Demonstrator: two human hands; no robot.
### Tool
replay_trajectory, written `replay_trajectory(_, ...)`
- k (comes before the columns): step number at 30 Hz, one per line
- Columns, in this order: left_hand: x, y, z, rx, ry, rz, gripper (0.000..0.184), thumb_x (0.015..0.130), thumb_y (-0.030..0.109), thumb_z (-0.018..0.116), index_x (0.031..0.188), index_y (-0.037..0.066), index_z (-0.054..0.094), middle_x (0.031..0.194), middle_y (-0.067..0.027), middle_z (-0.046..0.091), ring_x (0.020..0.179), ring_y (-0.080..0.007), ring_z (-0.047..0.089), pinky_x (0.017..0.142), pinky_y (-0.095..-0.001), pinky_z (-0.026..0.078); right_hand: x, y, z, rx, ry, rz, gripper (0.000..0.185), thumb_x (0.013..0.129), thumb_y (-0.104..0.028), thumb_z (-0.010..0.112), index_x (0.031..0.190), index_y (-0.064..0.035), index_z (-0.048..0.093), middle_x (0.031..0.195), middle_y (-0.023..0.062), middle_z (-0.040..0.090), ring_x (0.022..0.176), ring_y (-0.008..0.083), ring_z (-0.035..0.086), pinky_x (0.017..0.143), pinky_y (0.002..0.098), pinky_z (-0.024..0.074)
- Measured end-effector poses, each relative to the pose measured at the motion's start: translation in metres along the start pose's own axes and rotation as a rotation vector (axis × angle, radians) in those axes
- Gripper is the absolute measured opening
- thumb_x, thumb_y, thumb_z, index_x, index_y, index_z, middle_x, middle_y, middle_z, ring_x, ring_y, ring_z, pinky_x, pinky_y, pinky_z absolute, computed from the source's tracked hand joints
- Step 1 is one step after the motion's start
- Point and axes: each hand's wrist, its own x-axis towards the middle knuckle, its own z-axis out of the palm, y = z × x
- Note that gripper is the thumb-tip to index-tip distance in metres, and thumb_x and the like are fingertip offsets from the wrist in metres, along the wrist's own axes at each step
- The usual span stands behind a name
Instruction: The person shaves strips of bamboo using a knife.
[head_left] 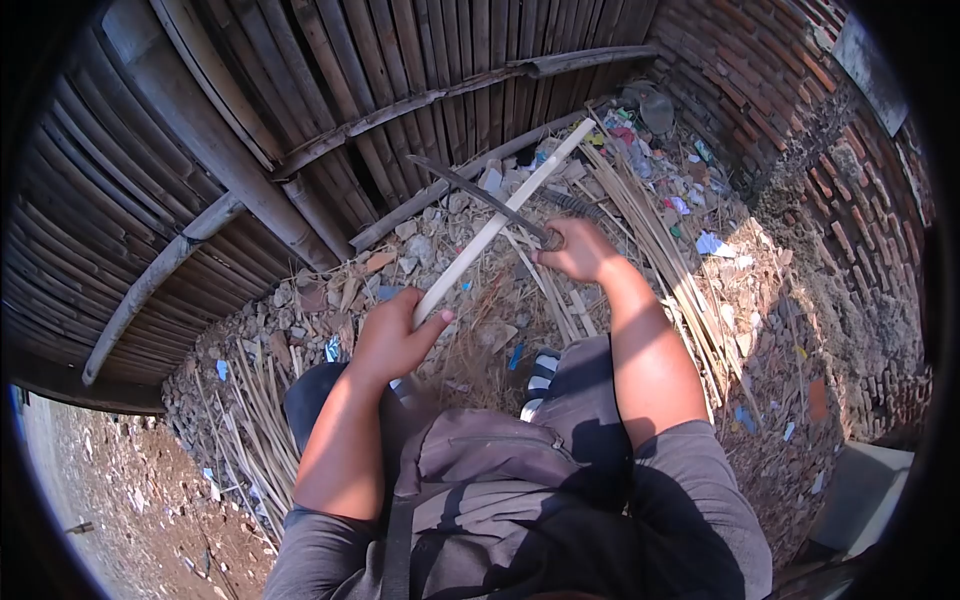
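Note:
Closed round the lower end of a long pale bamboo strip (465,263) is my left hand (393,335). The strip slants up and away to the right, toward the fence. My right hand (578,250) grips a machete (475,188) by its handle, which the fingers mostly cover. Its dark, narrow blade points up-left and crosses the strip about midway. Whether the edge presses into the strip I cannot tell. Below my hands are my knees and a dark bag (490,450) at my waist.
A bamboo-slat fence (400,60) rises ahead and left, a brick wall (770,80) on the right. Split bamboo strips (665,265) lie to the right, and more thin strips (255,420) to the left. Rubble and litter cover the ground. A pale block-like object (862,495) stands lower right.

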Motion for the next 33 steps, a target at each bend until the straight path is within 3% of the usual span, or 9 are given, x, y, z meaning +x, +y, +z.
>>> replay_trajectory(3,0.000,-0.001,0.000,-0.047,-0.008,-0.013,0.051,0.093,0.050,0.073,0.104,0.000,0.069,0.073,-0.0200,0.069,0.071,-0.0378,0.071,0.067,-0.0465,0.053,0.001,-0.002,0.008,-0.028,-0.026,-0.009,0.050,0.080,-0.036,0.083,0.115,-0.0022,0.073,0.108,0.0265,0.073,0.105,0.0450,0.069,0.094,0.0460,0.0543)
replay_trajectory(6,0.001,-0.005,0.002,-0.014,-0.018,-0.021,0.046,0.094,0.045,0.076,0.103,0.000,0.068,0.077,-0.0151,0.067,0.071,-0.0266,0.065,0.067,-0.0423,0.051,0.004,-0.011,0.014,-0.055,-0.097,-0.027,0.051,0.080,-0.036,0.083,0.117,-0.0030,0.073,0.109,0.0250,0.073,0.106,0.0429,0.069,0.096,0.0453,0.0542)
replay_trajectory(11,0.000,0.000,0.000,-0.013,-0.035,-0.043,0.047,0.094,0.045,0.076,0.105,0.000,0.068,0.078,-0.0152,0.068,0.071,-0.0270,0.066,0.067,-0.0422,0.051,0.002,-0.022,0.006,-0.006,-0.193,0.027,0.055,0.080,-0.040,0.084,0.122,-0.0058,0.073,0.110,0.0232,0.074,0.109,0.0390,0.070,0.098,0.0445,0.0535)
replay_trajectory(17,0.000,0.000,0.001,-0.019,-0.041,-0.039,0.048,0.094,0.045,0.076,0.108,0.000,0.068,0.079,-0.0155,0.068,0.072,-0.0278,0.067,0.068,-0.0425,0.051,0.004,-0.002,0.012,-0.045,-0.083,0.027,0.061,0.082,-0.042,0.083,0.125,-0.0008,0.070,0.119,0.0251,0.071,0.114,0.0401,0.068,0.101,0.0446,0.0527)
replay_trajectory(20,0.000,0.001,0.000,-0.019,-0.056,-0.054,0.048,0.094,0.046,0.076,0.109,0.000,0.068,0.079,-0.0156,0.068,0.073,-0.0280,0.067,0.069,-0.0427,0.051,0.004,-0.010,0.004,-0.026,-0.174,0.060,0.064,0.082,-0.042,0.083,0.126,0.0021,0.069,0.124,0.0261,0.069,0.117,0.0414,0.066,0.103,0.0444,0.0522)
replay_trajectory(27,0.000,0.000,-0.001,0.029,-0.051,-0.043,0.049,0.094,0.047,0.076,0.108,0.001,0.068,0.080,-0.0158,0.069,0.073,-0.0279,0.067,0.070,-0.0424,0.052,0.002,-0.013,0.002,-0.042,-0.177,0.051,0.060,0.083,-0.042,0.083,0.123,0.0009,0.070,0.121,0.0256,0.070,0.116,0.0412,0.067,0.102,0.0448,0.0524)
replay_trajectory(30,0.000,-0.002,0.002,-0.002,-0.030,-0.010,0.053,0.093,0.051,0.073,0.106,0.000,0.069,0.076,-0.0211,0.069,0.074,-0.0396,0.072,0.069,-0.0482,0.054,0.001,-0.013,0.001,-0.044,-0.178,0.051,0.058,0.083,-0.041,0.083,0.121,-0.0002,0.070,0.120,0.0251,0.071,0.115,0.0411,0.067,0.101,0.0452,0.0526)
replay_trajectory(33,0.001,-0.002,0.001,0.016,-0.065,-0.057,0.048,0.094,0.047,0.076,0.108,0.001,0.069,0.080,-0.0155,0.069,0.074,-0.0280,0.067,0.070,-0.0420,0.052,0.000,-0.013,0.000,-0.048,-0.180,0.052,0.056,0.083,-0.041,0.083,0.120,-0.0021,0.071,0.119,0.0244,0.071,0.114,0.0411,0.067,0.100,0.0456,0.0528)
